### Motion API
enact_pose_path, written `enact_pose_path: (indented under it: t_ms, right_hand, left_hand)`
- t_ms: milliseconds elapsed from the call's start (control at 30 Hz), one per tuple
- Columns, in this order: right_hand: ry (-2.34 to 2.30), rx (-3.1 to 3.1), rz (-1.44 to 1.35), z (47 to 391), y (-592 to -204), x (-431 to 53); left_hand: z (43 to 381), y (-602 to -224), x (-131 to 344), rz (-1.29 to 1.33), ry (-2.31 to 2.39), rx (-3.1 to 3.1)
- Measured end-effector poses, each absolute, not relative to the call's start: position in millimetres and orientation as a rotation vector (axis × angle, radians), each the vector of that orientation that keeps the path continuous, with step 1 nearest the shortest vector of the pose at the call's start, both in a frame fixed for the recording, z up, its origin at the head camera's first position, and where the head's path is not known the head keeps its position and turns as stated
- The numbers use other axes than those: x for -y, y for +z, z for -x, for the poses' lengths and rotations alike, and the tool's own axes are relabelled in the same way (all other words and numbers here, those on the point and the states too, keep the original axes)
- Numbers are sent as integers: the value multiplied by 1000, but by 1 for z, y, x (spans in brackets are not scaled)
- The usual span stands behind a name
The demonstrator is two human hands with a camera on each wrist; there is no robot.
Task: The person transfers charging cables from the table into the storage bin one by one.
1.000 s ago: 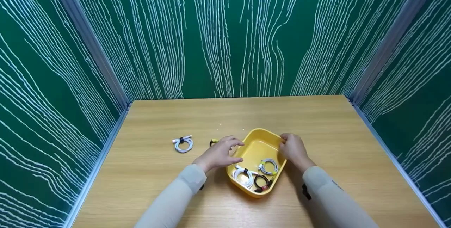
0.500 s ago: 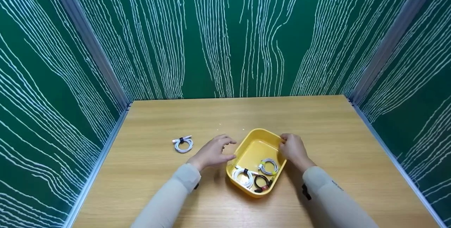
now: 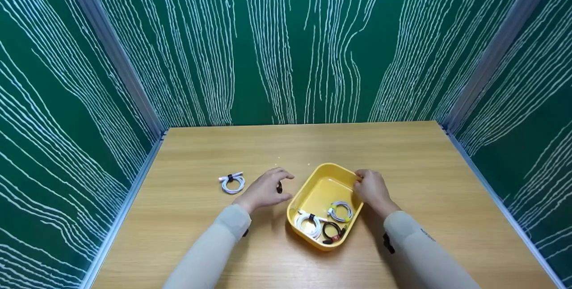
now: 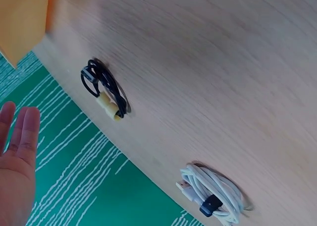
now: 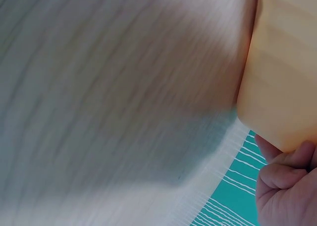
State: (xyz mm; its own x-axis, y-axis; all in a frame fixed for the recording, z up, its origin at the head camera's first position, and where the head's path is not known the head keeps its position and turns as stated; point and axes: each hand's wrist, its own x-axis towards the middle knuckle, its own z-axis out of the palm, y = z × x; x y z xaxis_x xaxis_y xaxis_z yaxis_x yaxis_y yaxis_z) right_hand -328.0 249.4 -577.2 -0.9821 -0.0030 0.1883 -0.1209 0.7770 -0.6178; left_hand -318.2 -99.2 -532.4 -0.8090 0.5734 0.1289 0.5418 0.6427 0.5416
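Note:
My right hand (image 3: 373,190) grips the rim of a yellow plastic tub (image 3: 322,173); its curled fingers (image 5: 292,159) also show in the right wrist view. Inside the tub lie a coiled white cable (image 3: 316,227) with a black strap, a grey cable (image 3: 341,211) with yellow ties, and a black cable (image 3: 331,231) with a red tag. Left of the tub, my left hand (image 3: 263,189) hovers with fingers and thumb spread, holding nothing. Beneath it a black cable with a yellow tie (image 4: 106,89) lies on the table, mostly hidden in the head view.
A coiled white cable with a black strap (image 3: 232,183) lies on the wooden table (image 3: 201,235) left of my left hand. Small white specks dot the wood behind the tub. Green walls with white lines (image 3: 268,48) enclose the back and sides.
My left hand has moved left, from over the tub's left rim to above the table beside it. My right hand and the tub have stayed in place.

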Motion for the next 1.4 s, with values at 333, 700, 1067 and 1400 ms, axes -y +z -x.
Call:
enact_pose_path:
  t_ms: [333, 700, 1067, 1400]
  right_hand:
    - [983, 2776, -103, 330, -580, -249]
    - [1003, 2791, -84, 330, -580, -250]
    - [951, 2777, -106, 330, -579, -250]
    - [969, 2788, -95, 330, -580, -249]
  left_hand:
    - [323, -534, 105, -848, 867, -2813]
    - [329, -546, 112, -739, 897, -2784]
    - [334, -550, 113, -693, 851, -2776]
    - [341, -552, 112, -650, 760, -2754]
